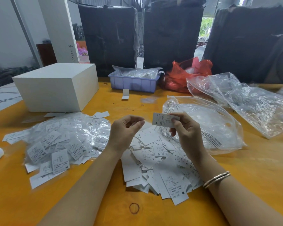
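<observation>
Far left on the smooth orange table (96,209), at 10 o'clock from the hands: white box (55,85), matte, with sharp edges. Under it, at 9 o'clock: heap of bagged tags (60,144), glossy crinkled film over flat white paper.

Then the left hand (124,131), raised, fingers loosely curved, thumb tip near forefinger tip but apart, nothing seen between them.

At 3 o'clock of it: XL tag (163,119), a small stiff white rectangle with black print, lifted above the table. Is pinched at its right end by the right hand (186,132), thumb on the front, other fingers behind; sticks out toward 9 o'clock from the fingertips.

Below both hands: loose tags (153,160), thin, flat, overlapping. At 3 o'clock: clear zip bag (211,124), wrinkled and shiny.
</observation>
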### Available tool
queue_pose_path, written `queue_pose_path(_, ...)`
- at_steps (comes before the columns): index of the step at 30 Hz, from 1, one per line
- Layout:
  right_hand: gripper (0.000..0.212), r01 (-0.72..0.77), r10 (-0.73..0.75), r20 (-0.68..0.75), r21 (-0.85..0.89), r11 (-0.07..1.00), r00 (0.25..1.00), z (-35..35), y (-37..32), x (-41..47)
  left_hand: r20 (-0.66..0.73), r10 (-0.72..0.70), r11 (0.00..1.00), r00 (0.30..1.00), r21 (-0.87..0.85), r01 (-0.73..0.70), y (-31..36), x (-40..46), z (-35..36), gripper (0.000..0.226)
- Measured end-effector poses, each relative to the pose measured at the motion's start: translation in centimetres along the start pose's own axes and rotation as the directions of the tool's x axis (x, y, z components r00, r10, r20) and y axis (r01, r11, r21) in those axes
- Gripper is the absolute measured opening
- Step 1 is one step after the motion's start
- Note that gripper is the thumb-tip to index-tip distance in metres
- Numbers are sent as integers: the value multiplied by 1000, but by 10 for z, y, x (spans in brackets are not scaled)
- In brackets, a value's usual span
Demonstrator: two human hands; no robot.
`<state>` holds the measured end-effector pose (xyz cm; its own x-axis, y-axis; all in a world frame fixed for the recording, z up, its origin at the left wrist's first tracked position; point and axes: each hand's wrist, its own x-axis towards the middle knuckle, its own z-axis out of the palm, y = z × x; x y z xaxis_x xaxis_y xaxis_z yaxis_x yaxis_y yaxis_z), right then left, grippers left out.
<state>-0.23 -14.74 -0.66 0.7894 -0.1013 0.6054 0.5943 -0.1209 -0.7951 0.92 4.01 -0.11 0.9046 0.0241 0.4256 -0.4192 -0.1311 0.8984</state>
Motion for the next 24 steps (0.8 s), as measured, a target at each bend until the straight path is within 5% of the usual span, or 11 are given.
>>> queue_pose_path(10, 20, 78, -54, 131, -187, 979, 990, 0, 1, -3, 92, -41, 999, 995, 34, 38, 0, -1, 0, 7)
queue_pose_path(19, 32, -47, 100, 279, -191, 980, 955, 10, -2, -6, 241, -114, 992, 964, -33, 126, 3, -4, 4, 13)
queue_pose_path(24, 43, -34, 226, 443, -401, 916, 868, 21, 0, -9, 236, -138, 988, 962, -40, 152, 2, -4, 3, 14)
